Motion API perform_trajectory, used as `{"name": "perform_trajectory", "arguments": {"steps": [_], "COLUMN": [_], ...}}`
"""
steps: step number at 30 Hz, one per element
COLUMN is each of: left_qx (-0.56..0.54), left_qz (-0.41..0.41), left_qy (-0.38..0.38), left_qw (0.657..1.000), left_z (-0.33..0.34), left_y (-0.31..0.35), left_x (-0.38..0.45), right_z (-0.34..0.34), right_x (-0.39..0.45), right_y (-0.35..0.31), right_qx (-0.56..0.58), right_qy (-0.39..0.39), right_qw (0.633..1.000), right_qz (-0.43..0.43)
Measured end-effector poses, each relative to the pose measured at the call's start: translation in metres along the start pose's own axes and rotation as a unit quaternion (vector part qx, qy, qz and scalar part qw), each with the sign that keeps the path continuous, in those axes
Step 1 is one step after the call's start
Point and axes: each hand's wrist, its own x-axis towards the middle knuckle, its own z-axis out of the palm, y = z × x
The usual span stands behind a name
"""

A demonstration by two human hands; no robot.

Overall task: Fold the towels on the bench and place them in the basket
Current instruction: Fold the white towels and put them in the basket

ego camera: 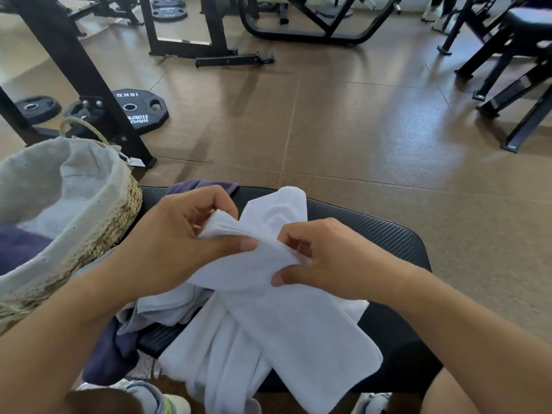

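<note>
Two bare hands at work over a black ribbed padded bench point(388, 234), on a brown tiled gym floor point(358, 130) with black steel frames and a black weight plate point(140, 110) behind. Left of the bench, touching its end, a round woven straw basket with grey cloth lining point(74, 186), something dark blue already inside. On the bench pad, a long white terry towel point(298, 330), partly folded into a band, draped across the seat with loose folds hanging off the near edge; beside and under it a pale grey towel point(167, 306) and a dark blue-purple towel point(110, 354), both unfolded. Left hand point(185, 240) pinching a layered white edge between thumb and curled fingers; right hand point(325, 258) pinching the same band just beside, thumb underneath. Soft, light, limp cloth, likely no slip but no stiffness either, so layers prone to sliding apart; best taken at corners or along the folded edge, kept taut between both pinches. Judged early: one towel mid-fold, two waiting.
</note>
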Motion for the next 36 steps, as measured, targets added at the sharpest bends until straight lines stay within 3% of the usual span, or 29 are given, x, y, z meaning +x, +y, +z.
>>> {"name": "perform_trajectory", "arguments": {"steps": [6, 14, 19, 24, 28, 30, 32, 34, 36], "left_qx": [0.007, -0.059, -0.074, -0.150, -0.158, -0.123, -0.042, 0.089, 0.142], "left_qz": [-0.035, -0.124, -0.154, -0.191, -0.219, -0.241, -0.240, -0.187, -0.096], "left_qy": [0.084, 0.137, 0.138, 0.080, -0.053, -0.124, -0.140, -0.072, 0.066], "left_qw": [0.996, 0.981, 0.976, 0.967, 0.961, 0.955, 0.960, 0.976, 0.983], "left_z": [-0.014, -0.021, -0.020, -0.033, -0.041, -0.040, -0.034, -0.021, -0.005], "left_y": [-0.011, -0.035, -0.036, -0.042, -0.041, -0.036, -0.035, -0.035, -0.023], "left_x": [0.009, 0.017, 0.018, 0.020, 0.019, 0.017, 0.016, 0.015, 0.012], "right_z": [-0.019, -0.062, -0.068, -0.077, -0.077, -0.077, -0.073, -0.065, -0.057], "right_x": [0.005, 0.001, -0.004, -0.007, -0.005, -0.007, -0.012, -0.017, -0.020], "right_y": [0.030, 0.063, 0.078, 0.084, 0.069, 0.054, 0.038, 0.024, 0.013], "right_qx": [-0.108, 0.051, 0.030, 0.167, 0.303, 0.323, 0.321, 0.303, 0.271], "right_qy": [-0.079, 0.011, -0.029, 0.008, 0.135, 0.180, 0.202, 0.205, 0.193], "right_qw": [0.987, 0.987, 0.982, 0.972, 0.938, 0.928, 0.925, 0.929, 0.940], "right_qz": [0.088, 0.151, 0.183, 0.168, 0.101, 0.038, -0.018, -0.059, -0.077]}}
